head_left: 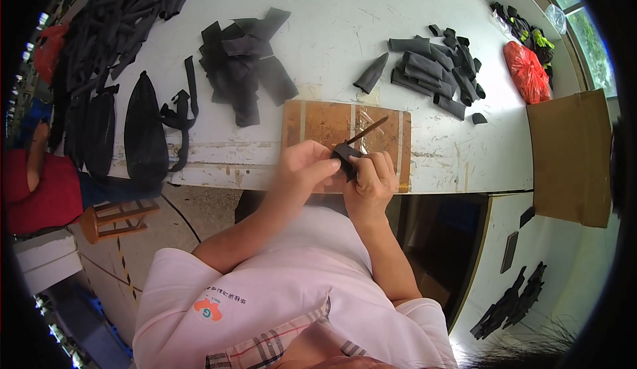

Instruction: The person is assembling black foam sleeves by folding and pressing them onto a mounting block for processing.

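A small piece of black fabric (345,159) is held between my two hands, over the near part of a brown board. My left hand (306,162) pinches its left side between thumb and fingers. The fingers of my right hand (371,178) are curled closed on its right side. A thin dark rod (368,130), like a stick or slim tool, slants up and to the right from the fabric. Its lower end is hidden at the fabric, so I cannot tell what grips it. Under my hands lies the brown board (325,120), crossed by strips of tape.
Flat black pieces (242,57) lie beyond the board, with rolled black pieces (428,70) to the right. A big black pile (116,21) fills the far left. A red plastic bag (526,70) and a cardboard box (567,163) stand right. Another person's red sleeve (43,190) shows left.
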`<control>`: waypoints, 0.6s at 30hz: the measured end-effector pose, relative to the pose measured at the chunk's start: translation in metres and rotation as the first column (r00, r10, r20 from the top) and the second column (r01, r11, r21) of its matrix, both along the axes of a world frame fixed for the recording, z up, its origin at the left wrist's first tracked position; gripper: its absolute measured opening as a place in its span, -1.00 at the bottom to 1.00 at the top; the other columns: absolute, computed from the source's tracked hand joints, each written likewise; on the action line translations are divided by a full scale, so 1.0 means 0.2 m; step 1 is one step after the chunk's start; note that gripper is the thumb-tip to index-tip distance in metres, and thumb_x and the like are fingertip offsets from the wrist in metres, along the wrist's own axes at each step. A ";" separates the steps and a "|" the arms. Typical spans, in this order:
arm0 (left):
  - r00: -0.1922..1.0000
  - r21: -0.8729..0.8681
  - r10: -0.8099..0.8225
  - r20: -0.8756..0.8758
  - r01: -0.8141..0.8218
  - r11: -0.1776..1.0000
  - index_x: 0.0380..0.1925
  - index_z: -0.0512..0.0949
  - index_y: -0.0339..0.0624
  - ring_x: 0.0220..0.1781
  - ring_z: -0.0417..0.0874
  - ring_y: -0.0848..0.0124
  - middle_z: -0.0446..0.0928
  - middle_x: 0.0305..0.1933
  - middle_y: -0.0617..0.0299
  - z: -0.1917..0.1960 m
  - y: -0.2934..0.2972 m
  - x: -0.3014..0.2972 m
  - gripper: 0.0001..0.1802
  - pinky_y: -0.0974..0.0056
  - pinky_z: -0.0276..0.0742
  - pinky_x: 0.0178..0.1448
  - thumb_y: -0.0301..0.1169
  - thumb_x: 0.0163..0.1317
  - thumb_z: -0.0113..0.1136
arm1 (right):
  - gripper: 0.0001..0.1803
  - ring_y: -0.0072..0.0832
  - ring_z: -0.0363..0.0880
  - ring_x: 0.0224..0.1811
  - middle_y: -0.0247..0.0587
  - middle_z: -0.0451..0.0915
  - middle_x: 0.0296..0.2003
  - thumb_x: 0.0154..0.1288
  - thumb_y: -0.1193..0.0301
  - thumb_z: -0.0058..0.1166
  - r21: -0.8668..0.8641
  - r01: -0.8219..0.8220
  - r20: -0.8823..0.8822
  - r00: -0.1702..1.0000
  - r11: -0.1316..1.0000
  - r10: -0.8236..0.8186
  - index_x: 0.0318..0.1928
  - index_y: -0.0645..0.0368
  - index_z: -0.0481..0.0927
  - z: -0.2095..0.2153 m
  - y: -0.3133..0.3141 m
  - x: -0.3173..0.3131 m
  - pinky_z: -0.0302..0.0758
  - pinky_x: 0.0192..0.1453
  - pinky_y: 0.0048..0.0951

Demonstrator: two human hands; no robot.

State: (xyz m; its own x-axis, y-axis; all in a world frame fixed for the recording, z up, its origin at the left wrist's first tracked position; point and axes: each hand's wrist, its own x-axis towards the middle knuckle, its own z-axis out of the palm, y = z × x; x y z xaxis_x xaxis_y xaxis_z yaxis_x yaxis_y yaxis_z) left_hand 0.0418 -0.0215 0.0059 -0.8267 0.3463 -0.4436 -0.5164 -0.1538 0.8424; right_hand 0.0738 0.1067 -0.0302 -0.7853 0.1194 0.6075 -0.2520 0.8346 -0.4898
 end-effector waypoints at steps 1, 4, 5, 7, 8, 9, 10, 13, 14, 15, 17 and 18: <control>1.000 -0.003 0.005 -0.001 -0.005 1.000 -0.46 0.43 -0.24 -0.56 0.43 0.62 0.48 -0.52 0.30 -0.01 0.00 -0.01 -0.90 0.54 0.31 -0.52 -0.43 0.09 0.05 | -0.72 -0.31 0.32 -0.58 -0.23 0.35 -0.60 -0.48 0.66 0.08 -0.003 -0.005 -0.001 1.000 1.000 0.005 -0.54 0.25 0.46 0.00 0.00 0.00 0.27 -0.56 -0.37; 0.996 0.008 0.071 0.053 -0.071 0.997 -0.46 0.45 -0.25 -0.62 0.42 0.62 0.48 -0.56 0.30 -0.05 0.00 -0.02 -0.93 0.56 0.30 -0.59 -0.51 0.03 0.02 | -0.72 -0.32 0.32 -0.56 -0.24 0.35 -0.58 -0.48 0.60 0.11 0.133 -0.021 -0.025 0.999 0.991 0.025 -0.54 0.25 0.46 0.02 0.00 0.01 0.28 -0.56 -0.38; 0.994 0.017 0.065 0.084 -0.067 0.998 -0.45 0.46 -0.25 -0.62 0.42 0.62 0.47 -0.57 0.30 -0.05 0.00 -0.03 -0.92 0.56 0.30 -0.60 -0.52 0.02 0.01 | -0.71 -0.32 0.32 -0.56 -0.25 0.35 -0.57 -0.48 0.57 0.11 0.173 -0.051 0.006 0.999 0.984 0.051 -0.52 0.24 0.46 0.02 0.00 0.02 0.28 -0.56 -0.38; 0.996 0.033 0.053 0.068 -0.055 0.998 -0.45 0.46 -0.28 -0.58 0.45 0.66 0.48 -0.56 0.29 -0.09 0.00 -0.04 -0.94 0.57 0.34 -0.58 -0.56 0.04 0.03 | -0.66 -0.36 0.38 -0.51 -0.27 0.37 -0.54 -0.40 0.48 0.21 0.147 -0.112 0.142 0.986 0.983 0.091 -0.44 0.24 0.49 0.02 0.01 0.02 0.34 -0.50 -0.41; 0.996 0.029 0.066 0.060 -0.068 0.997 -0.45 0.46 -0.28 -0.58 0.45 0.66 0.48 -0.56 0.29 -0.12 0.00 -0.04 -0.94 0.57 0.34 -0.58 -0.56 0.04 0.03 | -0.66 -0.36 0.38 -0.51 -0.27 0.37 -0.54 -0.40 0.48 0.21 0.143 -0.123 0.134 0.986 0.982 0.104 -0.44 0.24 0.49 0.04 0.01 0.02 0.34 -0.50 -0.41; 0.993 -0.048 0.027 -0.117 -0.032 0.998 -0.46 0.46 -0.29 -0.56 0.45 0.67 0.48 -0.55 0.30 -0.14 0.00 -0.04 -0.96 0.57 0.35 -0.57 -0.58 0.05 0.04 | -0.64 -0.39 0.41 -0.45 -0.26 0.40 -0.50 -0.35 0.45 0.25 -0.228 -0.155 0.262 0.941 0.961 0.214 -0.39 0.24 0.49 0.08 0.01 0.02 0.37 -0.45 -0.44; 0.959 -0.128 -0.034 -0.281 -0.002 0.992 -0.47 0.46 -0.31 -0.54 0.46 0.69 0.48 -0.55 0.31 -0.14 0.00 -0.04 -0.98 0.57 0.36 -0.56 -0.60 0.06 0.06 | -0.62 -0.42 0.45 -0.40 -0.26 0.43 -0.47 -0.29 0.43 0.28 -0.564 -0.109 0.343 0.871 0.818 0.352 -0.34 0.24 0.50 0.10 0.02 0.03 0.40 -0.41 -0.46; 0.888 -0.310 -0.170 -0.427 0.033 0.950 -0.51 0.43 -0.31 -0.57 0.44 0.71 0.48 -0.58 0.35 -0.10 0.00 -0.01 -0.95 0.54 0.36 -0.54 -0.61 0.05 0.11 | -0.69 -0.47 0.48 -0.41 -0.24 0.47 -0.46 -0.16 0.46 0.28 -0.667 -0.058 0.344 0.860 0.742 0.376 -0.33 0.26 0.53 0.09 0.04 0.04 0.42 -0.39 -0.51; 0.823 -0.349 -0.165 -0.544 -0.043 0.936 -0.51 0.43 -0.31 -0.59 0.42 0.71 0.48 -0.60 0.34 -0.12 0.01 0.01 -0.95 0.53 0.35 -0.56 -0.61 0.04 0.11 | -0.73 -0.48 0.48 -0.44 -0.25 0.48 -0.46 -0.14 0.48 0.26 -0.660 0.005 0.381 0.864 0.751 0.329 -0.34 0.27 0.53 0.09 0.03 0.03 0.42 -0.41 -0.52; 0.764 -0.362 -0.125 -0.632 -0.150 0.920 -0.49 0.43 -0.32 -0.63 0.40 0.70 0.48 -0.63 0.29 -0.13 0.02 0.03 -0.94 0.52 0.31 -0.59 -0.64 0.01 0.10 | -0.84 -0.44 0.48 -0.52 -0.22 0.47 -0.51 -0.09 0.54 0.18 -0.586 -0.046 0.341 0.891 0.809 0.298 -0.40 0.26 0.54 0.09 0.02 0.01 0.42 -0.47 -0.50; 0.683 -0.383 -0.095 -0.724 -0.284 0.879 -0.49 0.43 -0.32 -0.65 0.41 0.70 0.48 -0.64 0.27 -0.16 0.04 0.04 -0.93 0.52 0.31 -0.60 -0.66 -0.01 0.09 | -0.86 -0.41 0.47 -0.54 -0.20 0.46 -0.51 -0.10 0.57 0.14 -0.400 -0.073 0.319 0.923 0.913 0.214 -0.42 0.26 0.53 0.05 -0.01 0.00 0.42 -0.49 -0.49; 0.591 -0.384 -0.077 -0.803 -0.414 0.825 -0.48 0.43 -0.33 -0.66 0.41 0.69 0.47 -0.65 0.25 -0.18 0.04 0.04 -0.91 0.52 0.31 -0.61 -0.68 -0.03 0.08 | -0.87 -0.39 0.47 -0.56 -0.19 0.45 -0.52 -0.10 0.61 0.11 -0.195 -0.080 0.281 0.950 0.977 0.134 -0.43 0.26 0.53 0.02 -0.03 0.00 0.42 -0.51 -0.48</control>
